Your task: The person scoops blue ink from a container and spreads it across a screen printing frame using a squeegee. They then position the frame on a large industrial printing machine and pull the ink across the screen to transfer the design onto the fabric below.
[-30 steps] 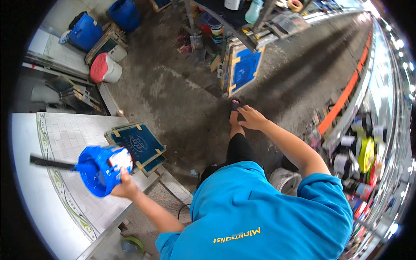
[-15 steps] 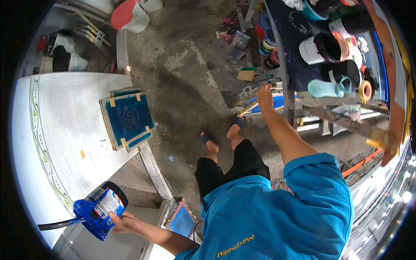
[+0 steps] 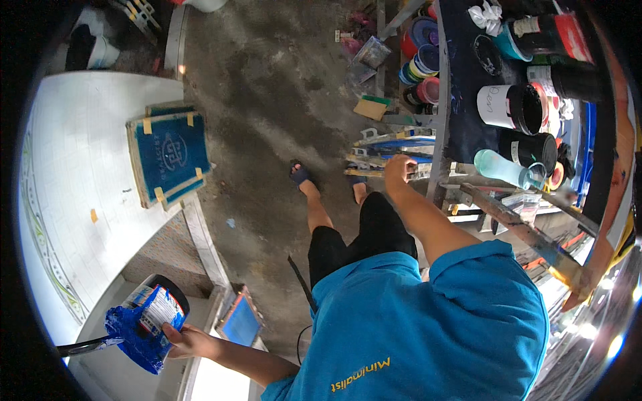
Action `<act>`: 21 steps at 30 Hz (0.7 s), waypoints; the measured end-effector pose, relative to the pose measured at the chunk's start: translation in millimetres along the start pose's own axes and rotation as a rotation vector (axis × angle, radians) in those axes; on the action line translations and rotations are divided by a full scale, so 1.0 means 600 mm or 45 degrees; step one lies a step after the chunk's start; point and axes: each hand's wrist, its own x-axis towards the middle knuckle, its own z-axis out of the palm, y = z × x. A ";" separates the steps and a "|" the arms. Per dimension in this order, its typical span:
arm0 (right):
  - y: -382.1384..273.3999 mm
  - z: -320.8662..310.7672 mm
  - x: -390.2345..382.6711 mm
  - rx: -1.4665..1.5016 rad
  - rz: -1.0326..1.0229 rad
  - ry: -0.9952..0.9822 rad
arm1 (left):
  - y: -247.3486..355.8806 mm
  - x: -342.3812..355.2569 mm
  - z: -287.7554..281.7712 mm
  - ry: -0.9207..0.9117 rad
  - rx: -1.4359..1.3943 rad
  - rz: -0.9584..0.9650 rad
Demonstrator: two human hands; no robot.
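1. We hold our hands well apart.
2. We grip the blue-smeared jar (image 3: 159, 313) in our left hand (image 3: 192, 342); a black handle (image 3: 83, 347) projects from its blue-coated end, left of that hand.
3. We position our right hand (image 3: 399, 168) at the standing frames (image 3: 401, 142); we cannot tell whether it grips one.
4. A green bottle (image 3: 500, 168) lies right of it.
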 end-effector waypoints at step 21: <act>0.026 0.008 0.079 0.403 0.005 0.296 | -0.067 -0.057 0.090 -0.108 -0.231 -0.069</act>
